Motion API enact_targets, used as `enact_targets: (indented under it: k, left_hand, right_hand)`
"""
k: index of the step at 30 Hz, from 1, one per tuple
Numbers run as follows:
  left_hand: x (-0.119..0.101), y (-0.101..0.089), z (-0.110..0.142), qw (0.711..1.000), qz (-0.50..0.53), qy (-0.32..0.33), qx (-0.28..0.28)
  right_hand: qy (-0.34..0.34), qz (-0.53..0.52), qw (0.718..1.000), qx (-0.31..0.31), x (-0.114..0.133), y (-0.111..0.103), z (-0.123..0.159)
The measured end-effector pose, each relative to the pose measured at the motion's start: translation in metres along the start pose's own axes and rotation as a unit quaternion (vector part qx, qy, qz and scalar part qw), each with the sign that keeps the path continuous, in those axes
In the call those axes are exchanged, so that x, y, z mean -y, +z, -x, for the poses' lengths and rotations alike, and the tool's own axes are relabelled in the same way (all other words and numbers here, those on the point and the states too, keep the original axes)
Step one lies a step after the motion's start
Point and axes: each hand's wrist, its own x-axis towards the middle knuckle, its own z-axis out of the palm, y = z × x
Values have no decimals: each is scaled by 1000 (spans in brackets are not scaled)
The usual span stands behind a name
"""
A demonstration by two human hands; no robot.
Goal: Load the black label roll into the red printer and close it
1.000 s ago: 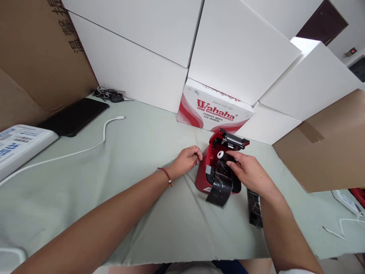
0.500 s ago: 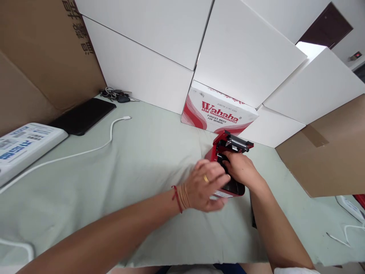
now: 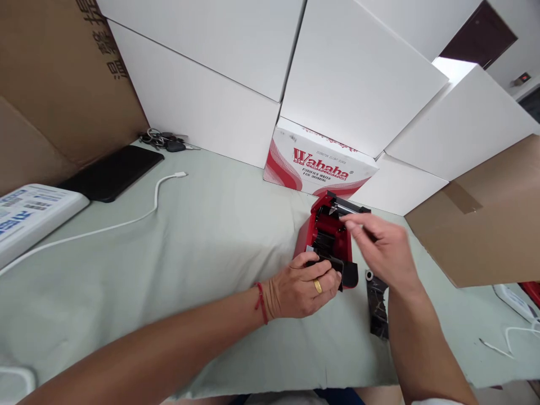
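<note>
A small red printer (image 3: pixel 327 239) with its lid open stands on the pale green tablecloth (image 3: pixel 202 264), black film showing inside it. My left hand (image 3: pixel 301 287), with a gold ring and a red wrist cord, curls round the printer's near end and pinches the black film there. My right hand (image 3: pixel 382 247) hovers over the printer's right side by the raised lid, fingers loosely bent and blurred; nothing shows in them. A black strip of film (image 3: pixel 377 304) with a small roll end lies on the cloth beside my right forearm.
White cartons (image 3: pixel 363 84) and a red-and-white Wahaha box (image 3: pixel 320 166) wall in the back. Brown cardboard stands at left and right (image 3: pixel 489 225). A black phone (image 3: pixel 112 171), keys (image 3: pixel 162 140), a white cable (image 3: pixel 126 222) and a white printed box (image 3: pixel 29 216) lie at left.
My left hand swung from the printer's left side to its near end and gripped the film. My right hand lifted out of the printer; the hanging film now lies inside.
</note>
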Motion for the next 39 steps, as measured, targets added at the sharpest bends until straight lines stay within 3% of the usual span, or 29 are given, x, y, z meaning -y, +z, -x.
enact_targets:
  k: [2,3,8,12,17,21,25,30,33,35,37,39]
  left_hand:
    - [0,-1,-1,1000,2,3,-2]
    - [1,-2,-2,1000,3,7,2]
    - [2,-3,3,1000,12,21,12]
    - [-1,0,14,998,52,8,41]
    - [1,-4,15,996,76,-33,25]
    - [18,-12,9,987,97,-119,52]
    - [38,-14,7,951,177,-239,85]
    - [46,-12,8,927,249,-264,98]
    - [42,-10,8,919,255,-287,93]
    - [39,-8,8,902,264,-330,86]
    - [38,-4,7,864,276,-412,79]
    - [36,3,5,805,302,-506,69]
  right_hand:
    - [-16,29,994,-102,-6,-2,-3]
    - [-22,55,991,-117,-12,0,-6]
    - [-1,97,995,-17,-29,15,-10]
    - [6,85,996,9,-12,8,13]
    - [-33,117,985,119,5,-1,49]
    - [-49,144,981,122,3,2,59]
    - [-80,165,976,118,1,4,57]
    - [-81,147,981,100,2,8,55]
    - [-40,47,996,57,-4,12,61]
    - [37,-57,997,23,-15,15,68]
    - [152,-154,976,-33,-29,20,77]
    - [252,-231,937,-73,-40,28,83]
